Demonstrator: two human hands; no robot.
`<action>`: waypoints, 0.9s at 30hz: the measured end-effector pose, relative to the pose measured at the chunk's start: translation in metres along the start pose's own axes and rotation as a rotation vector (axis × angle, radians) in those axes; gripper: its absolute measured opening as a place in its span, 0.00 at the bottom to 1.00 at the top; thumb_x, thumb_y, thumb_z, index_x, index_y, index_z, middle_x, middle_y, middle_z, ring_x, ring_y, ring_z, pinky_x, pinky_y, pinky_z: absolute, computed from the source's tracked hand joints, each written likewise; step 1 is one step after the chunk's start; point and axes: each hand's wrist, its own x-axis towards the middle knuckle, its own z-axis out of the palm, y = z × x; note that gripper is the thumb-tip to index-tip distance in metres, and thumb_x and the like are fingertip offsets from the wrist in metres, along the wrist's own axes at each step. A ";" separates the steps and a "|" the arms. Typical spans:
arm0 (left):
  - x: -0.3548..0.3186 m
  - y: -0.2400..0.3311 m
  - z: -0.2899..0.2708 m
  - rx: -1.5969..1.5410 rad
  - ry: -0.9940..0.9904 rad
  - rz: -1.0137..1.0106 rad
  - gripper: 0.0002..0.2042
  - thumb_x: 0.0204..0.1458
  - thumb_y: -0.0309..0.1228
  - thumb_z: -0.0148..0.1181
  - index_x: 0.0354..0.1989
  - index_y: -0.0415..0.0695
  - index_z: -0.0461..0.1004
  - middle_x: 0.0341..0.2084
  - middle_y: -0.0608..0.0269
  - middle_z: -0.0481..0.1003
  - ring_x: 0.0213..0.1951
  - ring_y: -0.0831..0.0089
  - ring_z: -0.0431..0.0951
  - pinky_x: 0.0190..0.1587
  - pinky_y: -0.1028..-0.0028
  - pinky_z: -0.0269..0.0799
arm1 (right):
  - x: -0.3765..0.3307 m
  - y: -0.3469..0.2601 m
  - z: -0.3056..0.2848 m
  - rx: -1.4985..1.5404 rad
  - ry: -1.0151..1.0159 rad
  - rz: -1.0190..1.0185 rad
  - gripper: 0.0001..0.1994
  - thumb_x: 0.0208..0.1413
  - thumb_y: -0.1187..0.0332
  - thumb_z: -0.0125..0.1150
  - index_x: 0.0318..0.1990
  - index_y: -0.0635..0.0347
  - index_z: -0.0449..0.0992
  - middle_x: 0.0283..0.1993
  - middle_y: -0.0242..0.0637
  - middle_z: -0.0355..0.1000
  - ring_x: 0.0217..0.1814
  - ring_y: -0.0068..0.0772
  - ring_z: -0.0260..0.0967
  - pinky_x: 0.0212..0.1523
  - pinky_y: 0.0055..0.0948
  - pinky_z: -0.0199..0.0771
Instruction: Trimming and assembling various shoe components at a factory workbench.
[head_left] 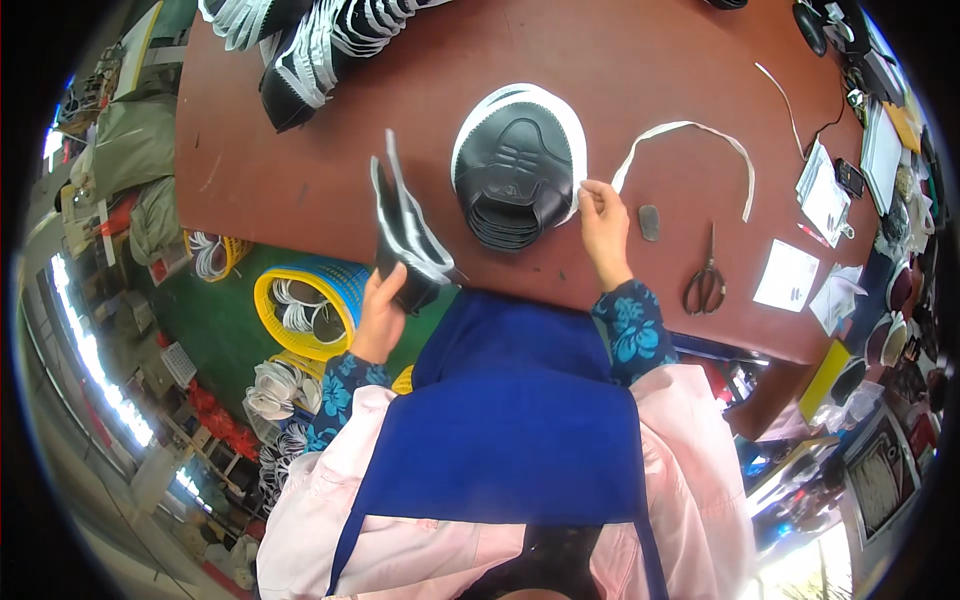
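Observation:
A stack of black shoe uppers (512, 150) with white edging lies on the brown table in front of me. My right hand (604, 228) is at the stack's right side, finger and thumb pinched together on its white rim. In my left hand (379, 318) a folded black shoe upper (400, 245) is gripped by its lower end, tilted up beside the table's near edge. Its white edging faces upward, and whether it is one piece or more I cannot tell.
More black-and-white uppers (300, 75) are heaped at the far left. Right of the stack lie a white strip (690, 126), a grey oval piece (649, 223), dark scissors (705, 285) and papers (786, 275). A yellow-and-blue basket (345, 300) stands on the floor at left.

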 end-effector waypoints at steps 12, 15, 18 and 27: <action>-0.004 -0.004 0.020 0.406 -0.123 0.072 0.20 0.49 0.22 0.69 0.51 0.39 0.72 0.42 0.64 0.78 0.43 0.77 0.77 0.49 0.75 0.73 | 0.009 0.004 0.001 0.098 -0.125 0.169 0.10 0.57 0.66 0.65 0.39 0.65 0.76 0.32 0.33 0.76 0.33 0.20 0.71 0.35 0.23 0.72; -0.001 -0.032 0.022 0.540 -0.137 0.198 0.17 0.49 0.25 0.71 0.47 0.38 0.75 0.40 0.64 0.79 0.42 0.76 0.78 0.48 0.74 0.73 | -0.017 -0.034 0.011 0.262 -0.144 0.102 0.07 0.59 0.71 0.64 0.35 0.63 0.72 0.28 0.27 0.71 0.29 0.14 0.64 0.29 0.19 0.65; -0.003 -0.040 0.033 0.616 -0.122 0.235 0.15 0.49 0.26 0.71 0.44 0.37 0.76 0.38 0.64 0.79 0.42 0.77 0.77 0.47 0.75 0.72 | -0.054 -0.062 0.026 0.462 -0.234 0.123 0.05 0.59 0.74 0.64 0.36 0.61 0.72 0.29 0.26 0.71 0.30 0.14 0.66 0.31 0.18 0.67; -0.009 -0.015 0.022 0.260 0.070 0.077 0.16 0.52 0.24 0.67 0.49 0.38 0.73 0.40 0.64 0.78 0.40 0.76 0.78 0.45 0.76 0.73 | -0.004 -0.009 0.017 -0.096 0.183 -0.043 0.11 0.58 0.71 0.62 0.46 0.67 0.76 0.40 0.43 0.75 0.36 0.32 0.75 0.40 0.32 0.76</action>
